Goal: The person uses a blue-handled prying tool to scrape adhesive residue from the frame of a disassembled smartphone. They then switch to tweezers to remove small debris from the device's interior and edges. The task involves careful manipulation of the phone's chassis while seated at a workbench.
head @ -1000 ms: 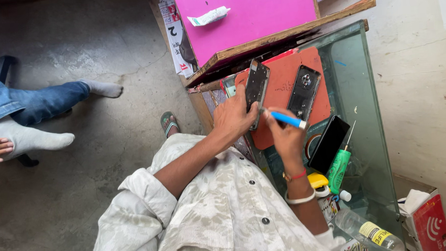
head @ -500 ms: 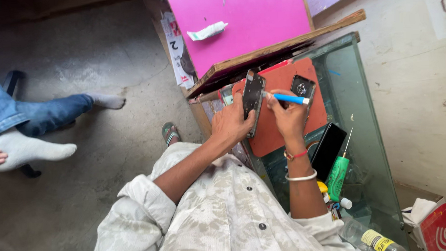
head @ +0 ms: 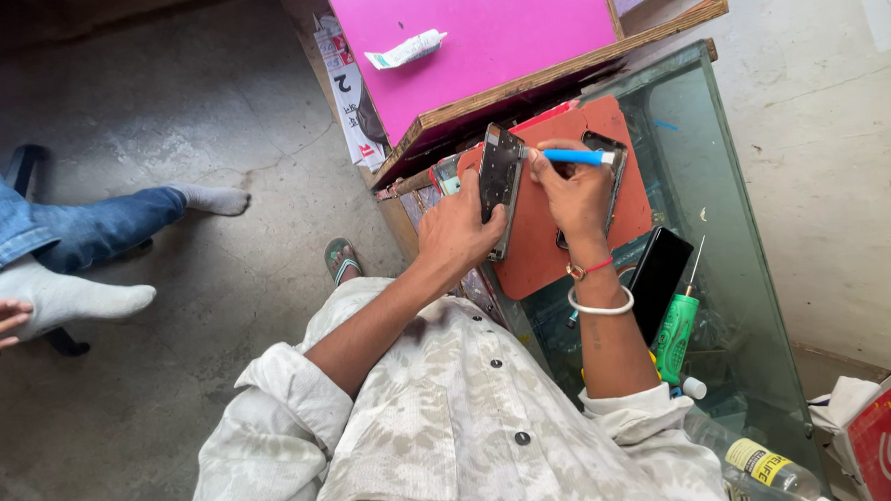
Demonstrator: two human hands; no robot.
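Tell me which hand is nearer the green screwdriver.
Right. The right hand, holding a blue tool, is up the mat from the green screwdriver; the left hand grips the phone frame farther left.

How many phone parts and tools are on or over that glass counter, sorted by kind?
Phone bodies or parts: 3 (frame in the left hand, piece under the right hand, black phone)
Blue-handled tool: 1
Green screwdriver: 1
Orange mat: 1
Total: 6

Grey concrete floor (head: 179,112); whitish scuffed wall (head: 832,163); daylight.
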